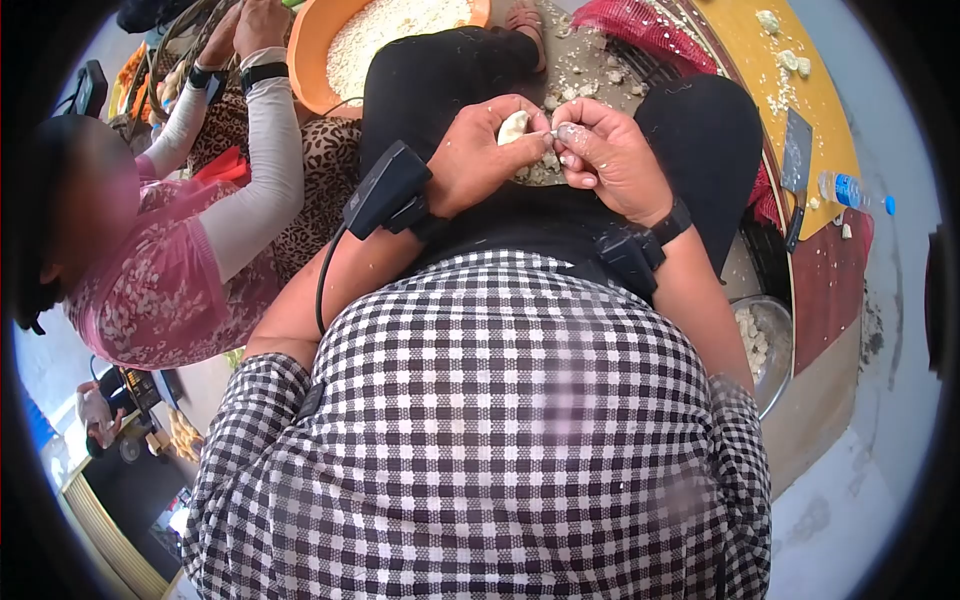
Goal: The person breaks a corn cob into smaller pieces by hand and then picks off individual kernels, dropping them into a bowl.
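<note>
My left hand [480, 150] is closed around a pale, whitish piece that looks like a garlic bulb [513, 127], held above my lap. Its thumb reaches toward my right hand [612, 155]. My right hand's thumb and forefinger are pinched together, meeting the left fingertips; a tiny pale bit shows there, too small to name. The other right fingers are curled. Pale residue coats the right thumb. Below both hands, between my knees, whitish scraps [545, 172] lie on the ground.
An orange basin [308, 60] of small white pieces stands ahead on the left. To the right, a cleaver [797, 150] and plastic bottle [855, 190] lie on a yellow board [830, 100]. A metal bowl [783, 385] sits below. A co-worker [160, 260] sits close at left.
</note>
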Demonstrator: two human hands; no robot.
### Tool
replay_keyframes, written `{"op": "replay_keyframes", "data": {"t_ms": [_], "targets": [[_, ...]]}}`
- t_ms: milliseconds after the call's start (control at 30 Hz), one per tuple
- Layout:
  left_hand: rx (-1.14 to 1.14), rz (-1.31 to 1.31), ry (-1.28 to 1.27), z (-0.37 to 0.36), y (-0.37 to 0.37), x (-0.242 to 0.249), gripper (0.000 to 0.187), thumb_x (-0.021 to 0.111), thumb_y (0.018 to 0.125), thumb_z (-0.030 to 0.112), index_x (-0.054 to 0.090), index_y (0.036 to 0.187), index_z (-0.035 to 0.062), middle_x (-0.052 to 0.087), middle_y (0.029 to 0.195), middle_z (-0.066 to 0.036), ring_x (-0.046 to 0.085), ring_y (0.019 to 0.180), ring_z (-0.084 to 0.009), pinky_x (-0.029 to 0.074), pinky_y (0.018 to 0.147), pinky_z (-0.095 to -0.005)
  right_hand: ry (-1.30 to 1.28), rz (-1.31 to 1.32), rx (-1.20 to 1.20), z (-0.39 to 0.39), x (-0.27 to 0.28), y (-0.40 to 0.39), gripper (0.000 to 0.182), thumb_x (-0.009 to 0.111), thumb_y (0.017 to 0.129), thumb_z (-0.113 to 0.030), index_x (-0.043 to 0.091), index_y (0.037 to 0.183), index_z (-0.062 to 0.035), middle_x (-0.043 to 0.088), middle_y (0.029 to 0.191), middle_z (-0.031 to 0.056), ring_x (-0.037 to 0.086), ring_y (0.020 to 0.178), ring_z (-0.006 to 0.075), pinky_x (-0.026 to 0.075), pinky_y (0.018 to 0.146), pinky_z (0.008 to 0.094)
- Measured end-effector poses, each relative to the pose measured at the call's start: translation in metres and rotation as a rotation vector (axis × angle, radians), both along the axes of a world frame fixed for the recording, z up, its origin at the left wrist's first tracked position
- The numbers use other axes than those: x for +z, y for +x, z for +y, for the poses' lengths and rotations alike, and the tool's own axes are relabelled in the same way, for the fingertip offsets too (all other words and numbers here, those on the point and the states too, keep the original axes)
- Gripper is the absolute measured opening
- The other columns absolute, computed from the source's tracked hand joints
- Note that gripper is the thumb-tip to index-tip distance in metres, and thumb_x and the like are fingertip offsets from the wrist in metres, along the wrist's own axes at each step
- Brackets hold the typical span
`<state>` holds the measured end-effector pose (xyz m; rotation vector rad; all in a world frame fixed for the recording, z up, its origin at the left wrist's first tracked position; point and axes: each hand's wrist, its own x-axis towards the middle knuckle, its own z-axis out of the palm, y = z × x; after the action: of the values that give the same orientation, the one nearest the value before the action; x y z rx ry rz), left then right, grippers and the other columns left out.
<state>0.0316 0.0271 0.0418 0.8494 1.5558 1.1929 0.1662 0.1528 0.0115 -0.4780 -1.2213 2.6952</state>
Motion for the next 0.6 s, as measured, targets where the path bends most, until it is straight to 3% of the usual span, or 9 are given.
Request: {"op": "replay_keyframes", "data": {"t_ms": [267, 433, 600], "targets": [[0.041, 0.089, 0.010, 0.0009, 0.0027, -0.0029, 0.013, 0.058, 0.086, 0.020, 0.058, 0.087, 0.0068, 0.052, 0.068, 0.005, 0.043, 0.057, -0.0012, 0.033, 0.050, -0.0164, 0.151, -0.026, -0.057, -0.0041, -0.0003, 0.0001, 0.006, 0.054, 0.089, -0.007, 0.056, 0.089, -0.0008, 0.053, 0.071, 0.0024, 0.047, 0.056, 0.0044, 0.038, 0.045, 0.0169], [0.059, 0.014, -0.012, 0.0010, 0.0026, -0.0061, 0.011, 0.058, 0.085, 0.018, 0.057, 0.086, 0.0067, 0.050, 0.066, 0.005, 0.043, 0.058, -0.0016, 0.033, 0.050, -0.0168, 0.280, -0.048, -0.088, -0.0061, 0.0007, -0.0003, 0.004, 0.055, 0.088, -0.004, 0.055, 0.088, 0.0002, 0.053, 0.069, 0.0022, 0.047, 0.054, 0.0046, 0.038, 0.045, 0.0175], [0.043, 0.019, -0.024, 0.0015, 0.0047, -0.0058, 0.008, 0.058, 0.084, 0.015, 0.057, 0.085, 0.0071, 0.050, 0.067, 0.005, 0.042, 0.058, -0.0017, 0.033, 0.051, -0.0170, 0.263, -0.060, -0.066, -0.0056, -0.0019, 0.0012, 0.002, 0.054, 0.086, -0.001, 0.055, 0.086, 0.0006, 0.051, 0.066, 0.0008, 0.044, 0.052, 0.0039, 0.036, 0.045, 0.0171]]}}
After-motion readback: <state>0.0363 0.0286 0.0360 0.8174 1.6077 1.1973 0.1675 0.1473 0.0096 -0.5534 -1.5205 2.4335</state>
